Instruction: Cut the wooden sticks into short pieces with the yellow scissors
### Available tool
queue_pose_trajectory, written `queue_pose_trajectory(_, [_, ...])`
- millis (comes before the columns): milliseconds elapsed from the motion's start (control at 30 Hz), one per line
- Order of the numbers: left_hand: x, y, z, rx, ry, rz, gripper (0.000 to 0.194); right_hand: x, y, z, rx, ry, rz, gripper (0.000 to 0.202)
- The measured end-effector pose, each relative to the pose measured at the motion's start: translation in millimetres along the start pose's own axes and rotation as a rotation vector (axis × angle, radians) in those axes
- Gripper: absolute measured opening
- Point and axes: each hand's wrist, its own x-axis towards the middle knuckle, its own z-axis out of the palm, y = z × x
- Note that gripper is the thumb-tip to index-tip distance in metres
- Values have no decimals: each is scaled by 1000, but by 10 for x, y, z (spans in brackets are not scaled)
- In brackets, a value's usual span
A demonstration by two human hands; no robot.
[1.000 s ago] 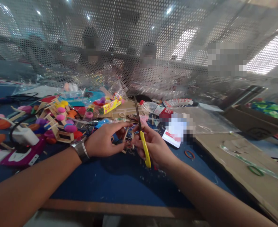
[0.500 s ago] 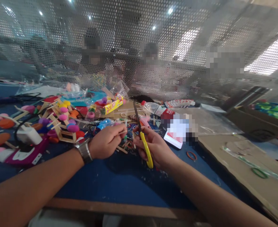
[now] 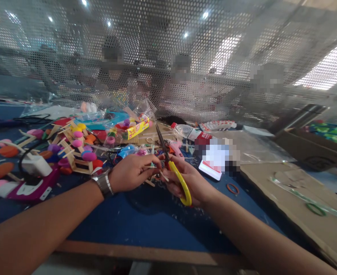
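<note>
we see a pair of scissors with a yellow plastic handle and dark metal blades (image 3: 174, 168) held above the blue tabletop (image 3: 162, 225), slanting so that the blades point to the far side. just beneath the handle's near end of the blades, a thin pale wooden stick (image 3: 164, 175) shows between our two hands; another sliver of pale wood (image 3: 149, 167) shows at the left fingers, and we cannot tell whether the two are one piece.

beyond our hands, a clear plastic bottle with a red cap and red label (image 3: 182, 130) lies on its side. at the far right, a brown cardboard box (image 3: 306, 149) contains green and blue pieces (image 3: 327, 131), too blurred to name.

our left hand (image 3: 134, 172) has its thumb and forefinger nearly together, pinching the pale wood. our right hand (image 3: 187, 179) is curled around the scissors, its fingertips close to the wooden stick; we cannot tell whether they grip it too.
</note>
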Motion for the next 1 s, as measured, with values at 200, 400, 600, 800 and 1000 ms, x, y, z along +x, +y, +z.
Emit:
queue_pose_trajectory(200, [3,-1,-13,-8,71,-14,16,-3,47,-14,-106,66,-143,50])
queue_pose_trajectory(400, [6,9,-34,-80,261,-30,26,-38,138,-104,-208,-50,-276,49])
queue_pose_trajectory(600, [-9,30,-49,-55,352,-8,35,-119,155,-84,-351,-39,-256,47])
queue_pose_trajectory(800, [-7,47,-61,-4,403,40,35,-160,129,-65,-375,-34,-254,44])
queue_pose_trajectory(1000, [3,53,-77,26,425,49,31,-192,88,-18,-380,-13,-241,44])
